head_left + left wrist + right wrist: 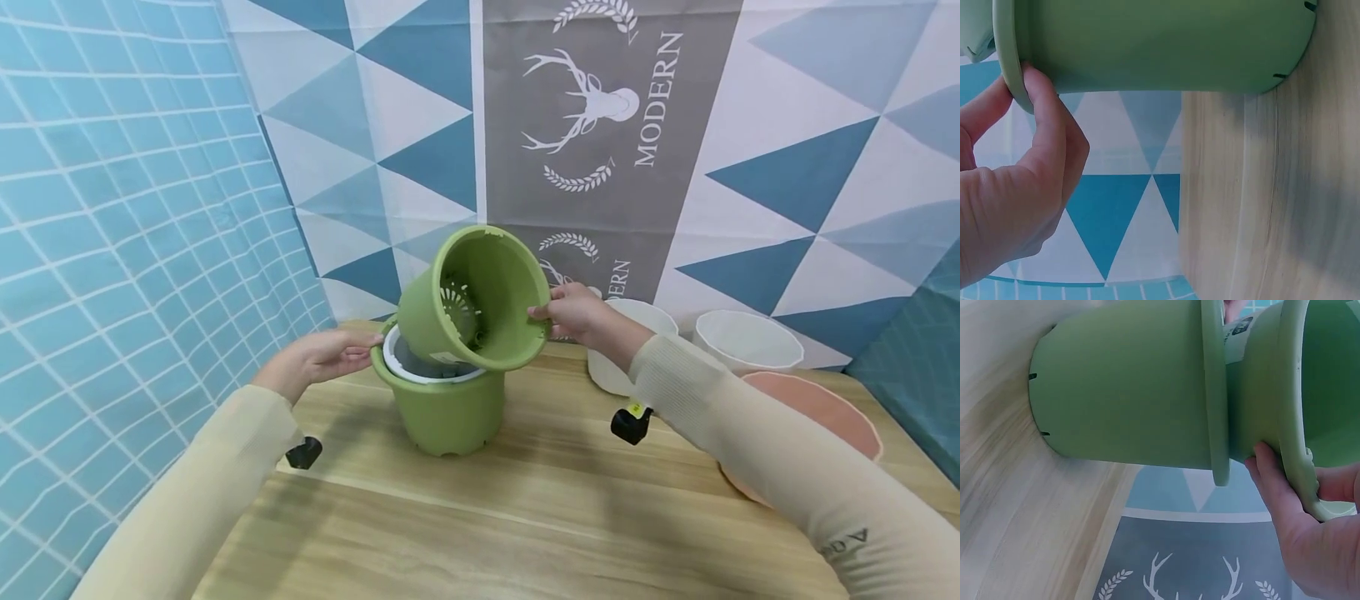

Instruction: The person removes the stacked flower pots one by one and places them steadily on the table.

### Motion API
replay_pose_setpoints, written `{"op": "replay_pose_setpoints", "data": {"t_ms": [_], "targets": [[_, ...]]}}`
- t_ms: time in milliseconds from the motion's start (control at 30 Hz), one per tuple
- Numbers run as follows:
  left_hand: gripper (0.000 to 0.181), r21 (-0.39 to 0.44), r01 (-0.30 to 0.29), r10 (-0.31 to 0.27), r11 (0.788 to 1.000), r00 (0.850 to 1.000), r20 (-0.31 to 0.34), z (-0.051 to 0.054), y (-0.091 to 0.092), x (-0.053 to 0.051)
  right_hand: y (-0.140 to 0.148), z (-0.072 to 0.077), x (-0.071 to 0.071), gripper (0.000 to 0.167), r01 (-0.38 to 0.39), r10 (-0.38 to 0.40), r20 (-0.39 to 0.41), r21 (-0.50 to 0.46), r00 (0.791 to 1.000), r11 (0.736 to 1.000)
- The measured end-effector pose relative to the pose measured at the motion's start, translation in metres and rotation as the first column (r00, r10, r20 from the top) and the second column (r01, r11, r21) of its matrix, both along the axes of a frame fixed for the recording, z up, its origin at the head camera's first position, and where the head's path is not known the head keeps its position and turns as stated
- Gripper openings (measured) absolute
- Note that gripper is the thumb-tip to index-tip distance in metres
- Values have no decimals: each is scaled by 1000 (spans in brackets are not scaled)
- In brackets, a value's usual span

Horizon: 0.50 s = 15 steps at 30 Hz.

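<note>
A large green plastic flower pot (pixel 450 417) stands upright on the wooden table. Inside it sits a white pot (pixel 392 360), of which mainly the rim shows. My left hand (pixel 330 354) pinches the large pot's rim on its left side; the left wrist view shows thumb and fingers on either side of that rim (pixel 1005 53). Tilted over the stack is a second green flower pot (pixel 422 312), its slotted bottom visible through the mouth, which faces right. My right hand (pixel 588 317) grips this upper pot's rim, thumb inside and fingers outside, as the right wrist view shows.
At the back right stand two white pots, one (pixel 607 367) partly behind my right forearm and another (pixel 738 354) beside it. A pinkish-orange pot (pixel 817 400) is partly covered by my right sleeve. Patterned cloth hangs behind the table (pixel 480 533), with blue grid cloth (pixel 112 250) at left.
</note>
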<state>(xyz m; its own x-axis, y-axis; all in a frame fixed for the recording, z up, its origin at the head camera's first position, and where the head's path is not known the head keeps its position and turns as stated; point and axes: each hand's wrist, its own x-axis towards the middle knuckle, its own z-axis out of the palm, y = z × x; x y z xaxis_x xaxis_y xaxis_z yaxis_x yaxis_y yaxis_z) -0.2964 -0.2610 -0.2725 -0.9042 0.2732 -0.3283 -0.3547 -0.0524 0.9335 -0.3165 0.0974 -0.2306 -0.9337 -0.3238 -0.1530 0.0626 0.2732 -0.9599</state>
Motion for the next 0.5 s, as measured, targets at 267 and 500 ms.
{"op": "replay_pose_setpoints", "data": {"t_ms": [267, 500], "targets": [[7, 31, -8, 8, 999, 1000, 1, 0, -2, 0, 6, 4, 6, 39, 15, -15, 6, -7, 1000, 1000], [10, 13, -14, 14, 1000, 1000, -28, -5, 0, -1, 23, 4, 14, 38, 24, -25, -3, -53, 1000, 998]]}}
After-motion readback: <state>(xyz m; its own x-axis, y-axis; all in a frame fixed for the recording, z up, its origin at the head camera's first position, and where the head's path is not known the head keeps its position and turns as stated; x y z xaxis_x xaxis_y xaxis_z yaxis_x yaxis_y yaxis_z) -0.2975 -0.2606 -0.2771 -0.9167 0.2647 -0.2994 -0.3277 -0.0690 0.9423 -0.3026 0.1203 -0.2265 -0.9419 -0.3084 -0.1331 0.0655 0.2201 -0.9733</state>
